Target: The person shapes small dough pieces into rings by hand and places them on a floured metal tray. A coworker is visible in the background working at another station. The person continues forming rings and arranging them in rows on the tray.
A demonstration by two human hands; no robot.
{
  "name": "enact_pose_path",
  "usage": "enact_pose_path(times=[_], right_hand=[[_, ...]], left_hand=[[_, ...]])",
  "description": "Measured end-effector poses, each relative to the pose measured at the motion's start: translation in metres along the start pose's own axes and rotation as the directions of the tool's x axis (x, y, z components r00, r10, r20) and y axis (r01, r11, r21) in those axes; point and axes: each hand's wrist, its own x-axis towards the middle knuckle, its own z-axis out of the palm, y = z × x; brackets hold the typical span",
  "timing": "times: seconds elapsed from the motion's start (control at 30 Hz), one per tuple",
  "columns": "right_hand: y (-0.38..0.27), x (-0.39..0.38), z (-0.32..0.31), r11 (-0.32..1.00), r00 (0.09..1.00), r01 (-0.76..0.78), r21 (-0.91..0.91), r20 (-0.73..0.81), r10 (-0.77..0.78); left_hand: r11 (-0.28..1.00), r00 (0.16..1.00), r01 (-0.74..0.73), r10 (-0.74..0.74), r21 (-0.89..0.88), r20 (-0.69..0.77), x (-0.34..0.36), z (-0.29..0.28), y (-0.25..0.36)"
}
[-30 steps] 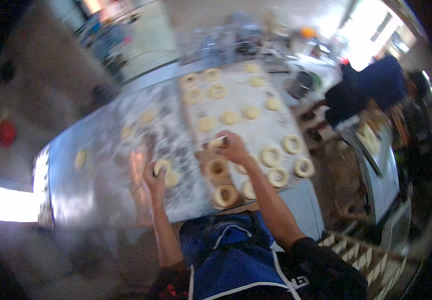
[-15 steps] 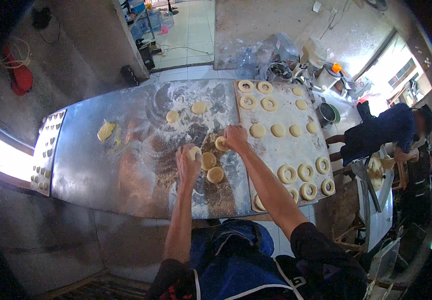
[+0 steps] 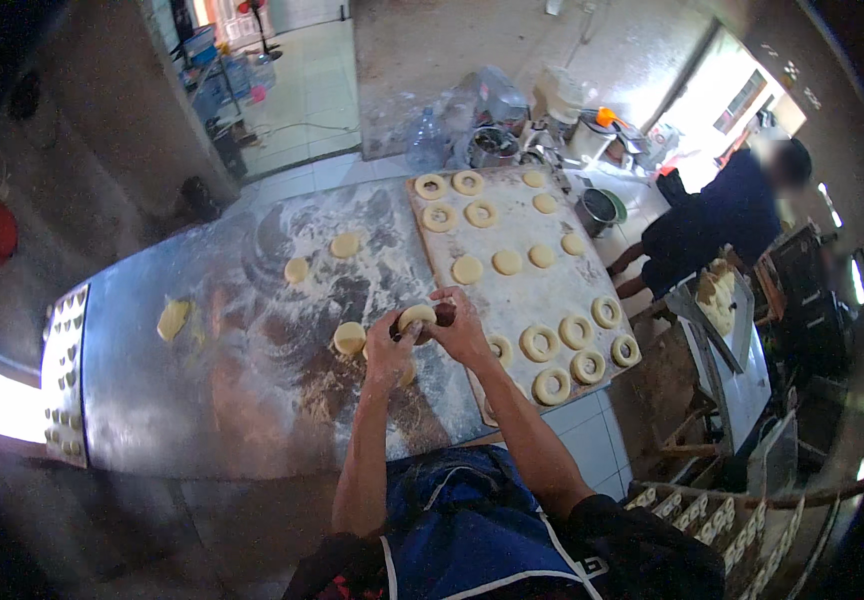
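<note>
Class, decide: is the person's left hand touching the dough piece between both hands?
Touching; the head view shows the left hand with its thumb against the dough piece.

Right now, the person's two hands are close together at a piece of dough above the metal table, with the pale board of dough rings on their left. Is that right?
Not quite: the pale board of dough rings is on their right, as the head view shows. The two hands are close together at a piece of dough above the metal table.

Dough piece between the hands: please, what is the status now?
Left hand holding dough piece. Right hand at it, grip unclear. Dough round on metal table, beside left hand.
</note>
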Motion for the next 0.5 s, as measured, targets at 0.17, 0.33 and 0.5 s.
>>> enact_pose_path(times=[0.17,0.33,0.5], right_hand=[[-0.015,-0.009,-0.03,0.969,0.97,-0.062,0.238,0.245,0.002],[-0.018,-0.001,-0.056,0.659,0.918,-0.327,0.678,0.392,0.052],[0.014,0.023,-0.077,0.724,0.924,0.356,-0.591,0.338,-0.178]], left_hand=[[0.789,0.976,0.215,-0.191,-0.576,0.104,0.009,0.013,0.008],[0.721,0.945,0.309,-0.16,-0.621,0.284,-0.003,0.034,0.028],[0.522,0.987,0.152,-0.037,-0.839,0.156,0.01,0.068,0.039]])
